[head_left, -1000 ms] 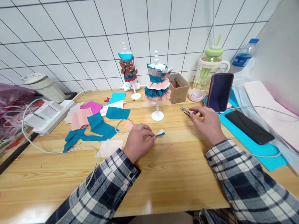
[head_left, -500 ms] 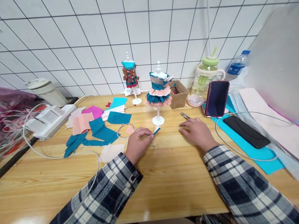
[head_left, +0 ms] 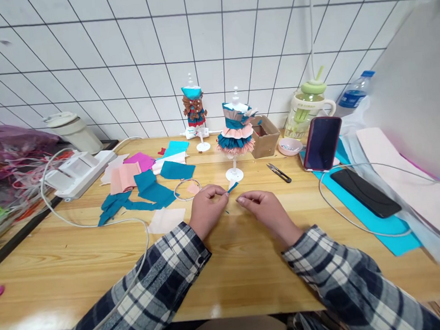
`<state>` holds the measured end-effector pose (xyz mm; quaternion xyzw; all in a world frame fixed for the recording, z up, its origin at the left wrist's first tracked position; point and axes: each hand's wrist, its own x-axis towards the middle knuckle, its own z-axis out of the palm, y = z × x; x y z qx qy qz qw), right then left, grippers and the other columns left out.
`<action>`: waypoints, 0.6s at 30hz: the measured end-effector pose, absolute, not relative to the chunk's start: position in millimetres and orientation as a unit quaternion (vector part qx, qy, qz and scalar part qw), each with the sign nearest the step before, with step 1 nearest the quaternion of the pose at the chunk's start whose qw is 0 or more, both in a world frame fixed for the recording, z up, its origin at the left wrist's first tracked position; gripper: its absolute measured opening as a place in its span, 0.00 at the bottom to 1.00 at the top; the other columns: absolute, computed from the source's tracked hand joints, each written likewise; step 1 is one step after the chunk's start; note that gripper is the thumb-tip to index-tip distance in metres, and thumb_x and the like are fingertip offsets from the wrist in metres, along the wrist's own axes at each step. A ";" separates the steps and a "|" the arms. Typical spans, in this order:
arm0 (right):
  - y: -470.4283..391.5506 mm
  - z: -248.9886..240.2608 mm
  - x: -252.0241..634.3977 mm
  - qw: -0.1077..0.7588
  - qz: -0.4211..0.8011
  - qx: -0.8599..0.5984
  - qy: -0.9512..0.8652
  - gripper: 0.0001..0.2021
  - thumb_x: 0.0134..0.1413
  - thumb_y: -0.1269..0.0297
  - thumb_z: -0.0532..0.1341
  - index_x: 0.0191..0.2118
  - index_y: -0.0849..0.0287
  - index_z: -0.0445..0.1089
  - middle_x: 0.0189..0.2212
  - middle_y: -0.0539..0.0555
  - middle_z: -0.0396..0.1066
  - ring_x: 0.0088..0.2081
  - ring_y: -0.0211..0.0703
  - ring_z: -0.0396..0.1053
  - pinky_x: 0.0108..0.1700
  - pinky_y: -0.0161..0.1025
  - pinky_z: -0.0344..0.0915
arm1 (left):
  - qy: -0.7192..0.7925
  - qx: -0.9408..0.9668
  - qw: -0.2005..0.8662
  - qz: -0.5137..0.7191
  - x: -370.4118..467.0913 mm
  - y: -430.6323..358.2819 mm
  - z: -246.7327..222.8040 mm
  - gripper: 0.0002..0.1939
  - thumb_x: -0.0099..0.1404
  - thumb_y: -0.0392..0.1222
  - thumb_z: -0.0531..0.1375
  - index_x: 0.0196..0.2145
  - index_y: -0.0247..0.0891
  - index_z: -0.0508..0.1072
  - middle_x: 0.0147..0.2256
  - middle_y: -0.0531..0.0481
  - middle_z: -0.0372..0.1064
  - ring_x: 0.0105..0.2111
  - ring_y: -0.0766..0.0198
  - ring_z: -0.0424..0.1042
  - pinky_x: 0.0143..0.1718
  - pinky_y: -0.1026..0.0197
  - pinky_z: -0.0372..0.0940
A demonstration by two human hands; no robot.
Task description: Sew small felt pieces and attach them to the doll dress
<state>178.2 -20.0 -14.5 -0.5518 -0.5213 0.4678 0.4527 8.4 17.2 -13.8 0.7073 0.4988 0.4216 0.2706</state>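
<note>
My left hand (head_left: 209,209) pinches a small teal crepe paper strip (head_left: 232,187) between thumb and forefinger, its free end pointing up and right. Just right of it, my right hand (head_left: 267,211) is closed with thumb and forefinger together; whatever is at the fingertips is too small to make out. Beyond both hands a white mini dress form (head_left: 235,174) stands upright, wearing a ruffled paper dress (head_left: 235,133) in teal, pink and grey. Thread snips (head_left: 279,173) lie on the table beyond my right hand. A ring-shaped bangle (head_left: 175,190) rests left of my left hand.
Teal paper pieces (head_left: 155,190) and pink paper (head_left: 124,178) lie at left by a white power strip (head_left: 84,174). A second dress form (head_left: 203,146), a cardboard box (head_left: 266,143) and a pink dish (head_left: 290,147) stand behind. Phones and a bottle (head_left: 356,94) are at right.
My right hand has let go of the thread snips, leaving them on the table, and moved left close to my left hand. My left hand still holds the teal strip.
</note>
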 end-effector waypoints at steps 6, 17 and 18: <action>-27.8 -13.3 162.6 0.489 0.575 -0.527 -0.391 0.16 0.41 0.52 0.65 0.32 0.61 0.74 0.15 0.44 0.59 0.17 0.31 0.51 0.17 0.30 0.46 | 0.467 0.737 0.234 0.428 14.5 11.3 -8.5 0.05 0.56 0.39 0.59 0.24 0.38 0.72 0.29 0.50 0.73 0.33 0.62 0.72 0.38 0.59 0.66; -27.0 -15.8 159.9 0.519 0.541 -0.536 -0.388 0.16 0.42 0.51 0.65 0.31 0.61 0.71 0.15 0.44 0.60 0.16 0.31 0.53 0.14 0.29 0.48 | 0.435 0.770 0.186 0.429 19.7 3.9 -5.8 0.03 0.56 0.36 0.60 0.25 0.38 0.72 0.30 0.50 0.73 0.33 0.62 0.71 0.40 0.57 0.65; -26.8 -16.0 159.6 0.521 0.539 -0.536 -0.389 0.16 0.42 0.51 0.65 0.31 0.61 0.70 0.15 0.44 0.60 0.16 0.30 0.54 0.14 0.29 0.49 | 0.435 0.770 0.184 0.429 19.7 3.4 -5.6 0.03 0.56 0.37 0.60 0.25 0.38 0.72 0.30 0.50 0.73 0.33 0.62 0.71 0.40 0.57 0.65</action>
